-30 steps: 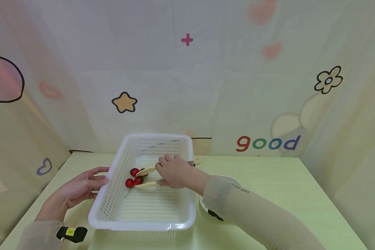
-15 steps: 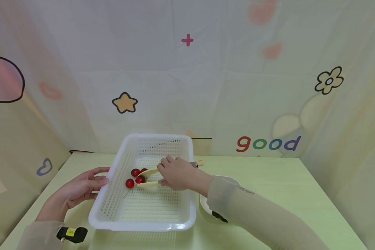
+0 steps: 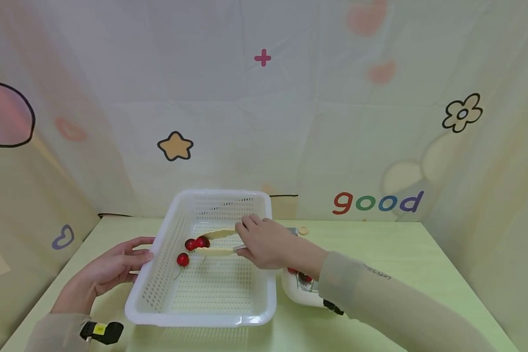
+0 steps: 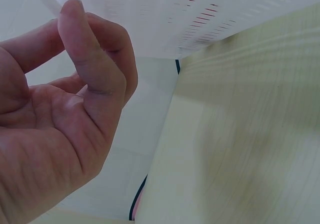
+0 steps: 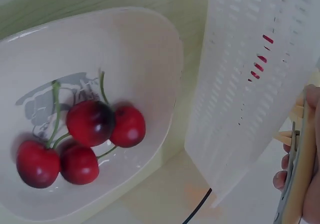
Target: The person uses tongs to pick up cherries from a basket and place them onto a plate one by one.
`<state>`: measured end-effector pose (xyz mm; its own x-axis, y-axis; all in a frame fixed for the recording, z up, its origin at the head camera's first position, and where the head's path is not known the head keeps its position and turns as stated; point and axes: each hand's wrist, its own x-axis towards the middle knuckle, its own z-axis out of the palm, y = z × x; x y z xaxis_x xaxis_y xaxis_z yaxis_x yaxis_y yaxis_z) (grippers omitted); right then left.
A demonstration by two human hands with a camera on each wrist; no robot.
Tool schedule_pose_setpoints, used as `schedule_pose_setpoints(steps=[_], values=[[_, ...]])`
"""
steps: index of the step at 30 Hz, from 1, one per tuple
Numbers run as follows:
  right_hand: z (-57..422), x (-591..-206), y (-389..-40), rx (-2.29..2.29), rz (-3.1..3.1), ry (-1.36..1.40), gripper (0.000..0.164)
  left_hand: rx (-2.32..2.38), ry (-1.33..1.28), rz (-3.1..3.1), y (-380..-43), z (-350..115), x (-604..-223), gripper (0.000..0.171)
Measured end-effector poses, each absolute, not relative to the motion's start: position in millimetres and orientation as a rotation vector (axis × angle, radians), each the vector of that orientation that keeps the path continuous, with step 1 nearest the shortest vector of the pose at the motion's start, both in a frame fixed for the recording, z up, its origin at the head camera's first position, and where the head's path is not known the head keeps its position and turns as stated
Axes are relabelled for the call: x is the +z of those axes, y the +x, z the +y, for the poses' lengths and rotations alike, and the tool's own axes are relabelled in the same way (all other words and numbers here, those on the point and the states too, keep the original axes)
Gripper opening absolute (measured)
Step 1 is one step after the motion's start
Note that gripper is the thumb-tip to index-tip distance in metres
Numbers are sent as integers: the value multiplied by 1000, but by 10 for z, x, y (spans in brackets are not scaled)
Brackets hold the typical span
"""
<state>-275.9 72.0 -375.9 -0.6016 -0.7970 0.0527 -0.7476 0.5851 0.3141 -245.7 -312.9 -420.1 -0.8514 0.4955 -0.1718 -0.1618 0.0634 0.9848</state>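
My left hand [image 3: 119, 264] grips the left rim of a white perforated plastic basket [image 3: 264, 303], thumb and fingertips at the edge. In the left wrist view its fingers are bent at that rim. My right hand [image 3: 268, 242] holds food tongs [image 3: 217, 252] with cream-coloured tips, reaching over the basket's right side. A dark red cherry [image 3: 201, 242] shows between the tong tips, a thin stem hanging below. Just left of it is another cherry [image 3: 190, 244], overlapping it in the head view. A third cherry [image 3: 183, 259] lies nearer on the basket floor.
To the basket's right stands a white bowl [image 5: 150, 26] with several stemmed cherries [image 5: 90, 123] in it, partly hidden by the right forearm in the head view. Both stand on a pale wooden table [image 3: 378, 274]. A printed curtain [image 3: 290, 122] closes off the back and sides.
The right hand and tongs have moved right and slightly away from me, and a cherry between the tips has shifted up with them. More of the bowl shows. The left hand stays put.
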Motion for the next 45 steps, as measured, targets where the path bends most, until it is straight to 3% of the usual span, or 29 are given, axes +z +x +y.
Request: schedule_pose_setpoints(steps=[24, 45], values=[[1316, -3704, -2645, -120, -2634, 1252, 42, 1816, 286, 1921, -2466, -3117, -4213, 63], [1993, -3848, -2450, -5, -2671, 1087, 48, 1822, 295, 1913, -2473, -3126, -4217, 59]])
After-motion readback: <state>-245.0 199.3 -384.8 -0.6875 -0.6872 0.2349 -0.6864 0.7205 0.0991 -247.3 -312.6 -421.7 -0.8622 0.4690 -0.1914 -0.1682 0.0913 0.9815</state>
